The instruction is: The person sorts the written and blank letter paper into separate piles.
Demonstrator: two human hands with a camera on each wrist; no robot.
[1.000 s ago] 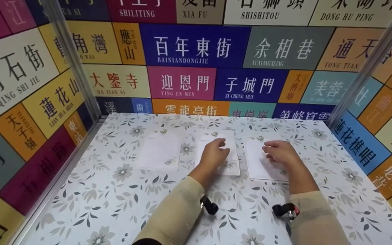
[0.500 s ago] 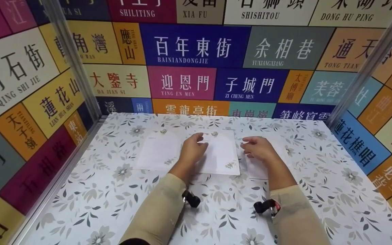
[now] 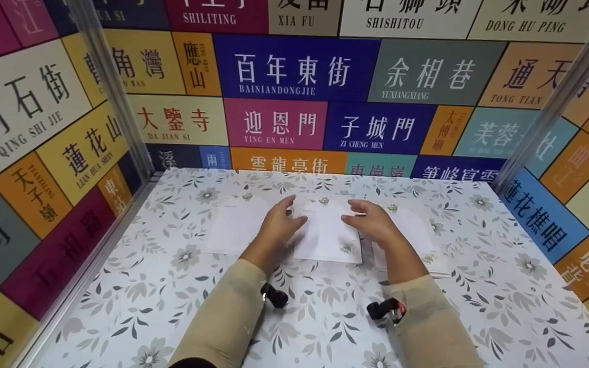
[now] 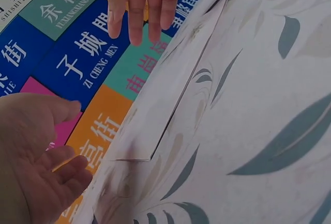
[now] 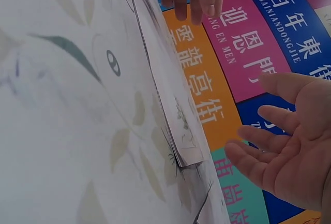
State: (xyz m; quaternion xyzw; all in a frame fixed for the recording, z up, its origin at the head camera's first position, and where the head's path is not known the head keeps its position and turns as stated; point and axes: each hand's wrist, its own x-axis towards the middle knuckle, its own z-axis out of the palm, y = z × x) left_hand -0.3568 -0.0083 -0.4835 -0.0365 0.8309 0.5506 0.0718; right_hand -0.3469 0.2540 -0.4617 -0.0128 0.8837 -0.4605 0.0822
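Note:
Three white paper sheets with small printed flowers lie in a row on the table: a left sheet (image 3: pixel 235 230), a middle sheet (image 3: pixel 325 235) and a right sheet (image 3: pixel 412 235). My left hand (image 3: pixel 276 225) is at the left edge of the middle sheet, fingers loosely bent and holding nothing. At its right edge my right hand (image 3: pixel 374 222) is held the same way, covering part of the right sheet. The palms face each other across the middle sheet. In the left wrist view the middle sheet (image 4: pixel 176 89) lies flat between the two hands.
A white cloth with grey leaves and flowers covers the table (image 3: pixel 315 327). Behind it and at both sides stand walls of coloured name signs (image 3: pixel 294 71). Clear plastic posts (image 3: pixel 115 97) mark the back corners. A small black camera (image 3: pixel 274 295) sits on each wrist.
Both hands have moved left, from over the middle and right sheets to either side of the middle one. The right sheet is more exposed now. The sheets lie where they were.

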